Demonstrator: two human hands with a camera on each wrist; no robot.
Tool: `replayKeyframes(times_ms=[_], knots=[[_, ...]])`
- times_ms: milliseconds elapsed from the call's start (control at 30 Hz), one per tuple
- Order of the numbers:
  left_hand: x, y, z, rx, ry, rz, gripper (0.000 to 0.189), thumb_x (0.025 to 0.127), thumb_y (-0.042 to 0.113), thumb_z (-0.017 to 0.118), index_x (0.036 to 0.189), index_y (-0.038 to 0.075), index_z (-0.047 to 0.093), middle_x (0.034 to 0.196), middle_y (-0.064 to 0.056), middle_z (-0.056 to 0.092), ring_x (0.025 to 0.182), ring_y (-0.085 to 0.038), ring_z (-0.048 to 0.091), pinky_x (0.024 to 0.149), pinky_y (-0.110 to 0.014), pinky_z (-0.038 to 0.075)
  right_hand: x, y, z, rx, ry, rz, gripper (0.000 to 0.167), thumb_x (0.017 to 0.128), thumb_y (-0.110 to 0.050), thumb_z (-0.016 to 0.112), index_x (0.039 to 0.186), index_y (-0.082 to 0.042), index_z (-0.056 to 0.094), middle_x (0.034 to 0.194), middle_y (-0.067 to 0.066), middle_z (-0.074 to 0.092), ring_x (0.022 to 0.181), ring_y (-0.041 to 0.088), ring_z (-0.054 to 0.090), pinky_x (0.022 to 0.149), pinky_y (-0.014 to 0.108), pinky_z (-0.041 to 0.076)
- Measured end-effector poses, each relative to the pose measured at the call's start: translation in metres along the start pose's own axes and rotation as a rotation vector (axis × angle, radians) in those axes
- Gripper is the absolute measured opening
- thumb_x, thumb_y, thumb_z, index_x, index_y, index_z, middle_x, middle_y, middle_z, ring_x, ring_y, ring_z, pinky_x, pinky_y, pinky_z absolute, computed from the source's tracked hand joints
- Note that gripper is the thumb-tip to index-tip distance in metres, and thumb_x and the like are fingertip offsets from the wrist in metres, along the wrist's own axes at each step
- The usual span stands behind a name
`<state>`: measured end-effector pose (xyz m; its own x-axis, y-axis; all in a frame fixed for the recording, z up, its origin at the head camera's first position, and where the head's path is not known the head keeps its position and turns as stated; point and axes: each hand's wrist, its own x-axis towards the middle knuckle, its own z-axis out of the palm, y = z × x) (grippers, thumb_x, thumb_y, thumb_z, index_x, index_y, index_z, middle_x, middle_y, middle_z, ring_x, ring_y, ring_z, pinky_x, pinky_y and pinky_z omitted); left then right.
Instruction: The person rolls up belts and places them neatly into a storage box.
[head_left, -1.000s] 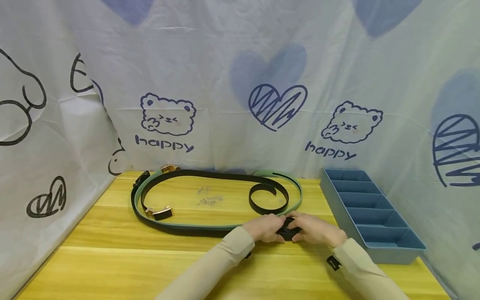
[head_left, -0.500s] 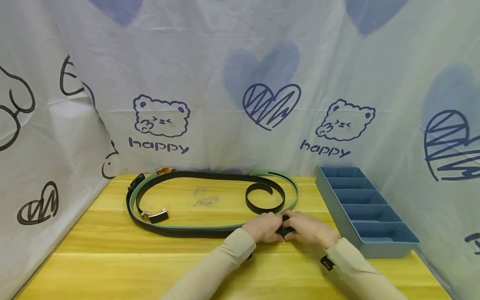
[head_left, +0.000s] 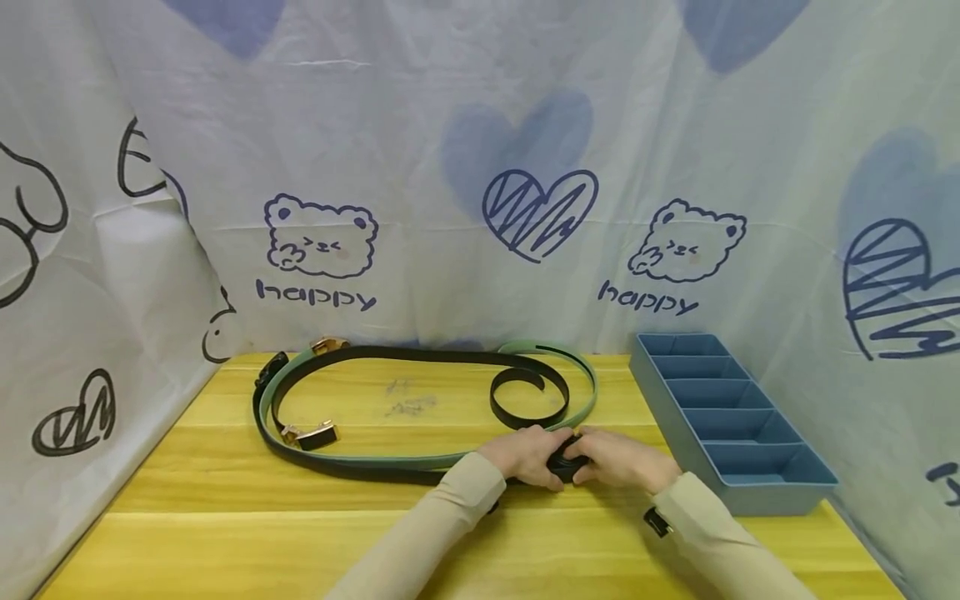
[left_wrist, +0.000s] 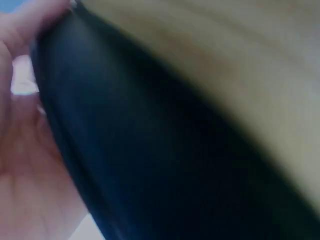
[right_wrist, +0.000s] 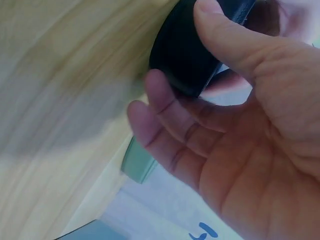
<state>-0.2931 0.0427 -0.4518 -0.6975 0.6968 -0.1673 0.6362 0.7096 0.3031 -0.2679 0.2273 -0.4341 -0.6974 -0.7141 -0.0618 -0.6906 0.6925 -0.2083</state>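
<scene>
Both hands work at a rolled-up coil (head_left: 567, 465) of black belt on the table. The left hand (head_left: 525, 457) holds its left side, where the uncoiled black strap (left_wrist: 140, 140) runs past the palm. From the right, the right hand (head_left: 622, 458) grips the coil with bent fingers; in the right wrist view its thumb lies against the black roll (right_wrist: 182, 50). The strap loops left to a black buckle (head_left: 272, 368). Inside that loop lies a light green belt (right_wrist: 137, 160), with a gold buckle (head_left: 328, 344). Fingers hide part of the coil.
Another black belt (head_left: 420, 355) lies inside the loop, its free end curled and its gold-and-black buckle (head_left: 318, 435) at left. A blue-grey divided box (head_left: 780, 501) stands on the right. Printed cloth (head_left: 435, 275) hangs behind and beside the wooden table (head_left: 262, 542).
The hands stay on the coil and have turned it slightly; its spiral top shows again after being tilted from view. The head view has shifted a little.
</scene>
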Motion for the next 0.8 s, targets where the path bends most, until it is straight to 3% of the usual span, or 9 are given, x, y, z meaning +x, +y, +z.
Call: replayKeyframes(times_ms=[100, 267, 467, 667, 800], knots=[[0.001, 0.001, -0.001, 0.004, 0.018, -0.008, 0.052, 0.084, 0.04, 0.077, 0.127, 0.026, 0.052, 0.109, 0.0, 0.065, 0.095, -0.014, 0.063, 0.078, -0.028, 0.051, -0.001, -0.002, 0.0, -0.008, 0.0, 0.033, 0.013, 0.087, -0.02, 0.074, 0.099, -0.017, 0.072, 0.094, -0.002, 0.063, 0.084, 0.009, 0.051, 0.07, 0.026, 0.045], [0.002, 0.004, 0.0, 0.025, 0.041, -0.029, 0.051, 0.083, 0.04, 0.078, 0.125, 0.022, 0.055, 0.108, -0.001, 0.066, 0.093, -0.016, 0.065, 0.077, -0.027, 0.051, -0.001, -0.01, 0.006, -0.062, 0.055, 0.05, 0.012, 0.088, -0.024, 0.073, 0.096, -0.017, 0.068, 0.1, 0.003, 0.062, 0.088, 0.014, 0.056, 0.072, 0.029, 0.048], [0.0, 0.001, 0.003, 0.003, 0.048, -0.071, 0.069, 0.077, 0.052, 0.08, 0.131, 0.018, 0.052, 0.114, -0.004, 0.065, 0.097, -0.017, 0.065, 0.08, -0.027, 0.051, 0.002, -0.012, 0.011, -0.041, 0.083, 0.02, 0.012, 0.088, -0.022, 0.072, 0.098, -0.015, 0.072, 0.11, 0.007, 0.063, 0.1, 0.02, 0.06, 0.081, 0.032, 0.052], [-0.005, -0.008, -0.004, -0.053, -0.03, -0.01, 0.079, 0.078, 0.048, 0.08, 0.144, 0.024, 0.043, 0.125, -0.002, 0.063, 0.105, -0.013, 0.063, 0.086, -0.025, 0.05, 0.004, -0.006, 0.005, 0.006, 0.022, 0.003, 0.018, 0.087, -0.019, 0.073, 0.104, -0.016, 0.074, 0.108, 0.004, 0.061, 0.099, 0.017, 0.057, 0.082, 0.032, 0.051], [-0.004, -0.009, -0.007, -0.034, -0.03, 0.023, 0.069, 0.08, 0.044, 0.08, 0.138, 0.024, 0.048, 0.124, 0.0, 0.064, 0.108, -0.013, 0.062, 0.089, -0.027, 0.05, 0.003, -0.005, 0.003, 0.008, -0.006, 0.015, 0.02, 0.088, -0.02, 0.072, 0.108, -0.018, 0.073, 0.11, 0.006, 0.059, 0.1, 0.018, 0.058, 0.083, 0.033, 0.052]])
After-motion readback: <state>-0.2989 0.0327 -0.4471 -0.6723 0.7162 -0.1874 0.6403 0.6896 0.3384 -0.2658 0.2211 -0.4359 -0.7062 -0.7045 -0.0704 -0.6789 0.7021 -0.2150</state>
